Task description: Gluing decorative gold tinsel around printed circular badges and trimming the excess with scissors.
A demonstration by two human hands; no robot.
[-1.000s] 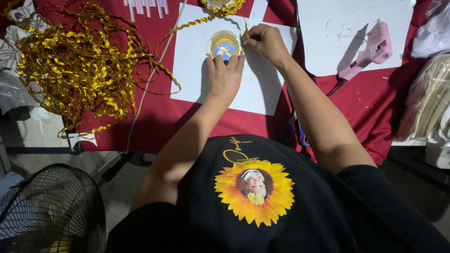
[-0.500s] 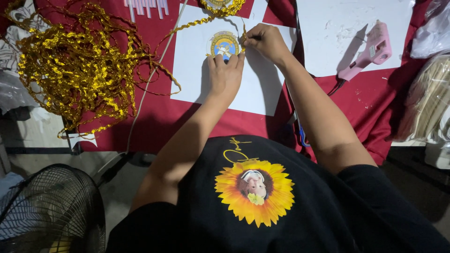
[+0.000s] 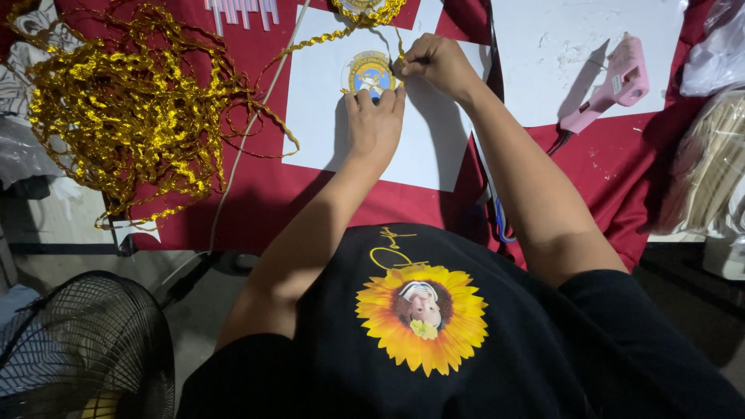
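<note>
Two hands at a round emblem on white paper, gold trim pinched in one.

Head view: the left hand (image 3: pixel 375 124) lies flat, fingers together and extended, fingertips pressing the lower edge of the round blue-and-gold emblem (image 3: pixel 368 73), which sits on a white sheet (image 3: pixel 423 151) near the far edge of the red tablecloth (image 3: pixel 256 194). The right hand (image 3: pixel 438 64) is pinched closed on the gold metallic ribbon (image 3: pixel 314 40) just beside the emblem's right rim. A tangled ribbon heap (image 3: pixel 124 109) fills the cloth's left side; a pink glue gun (image 3: pixel 613 85) rests on another sheet toward the right.
</note>
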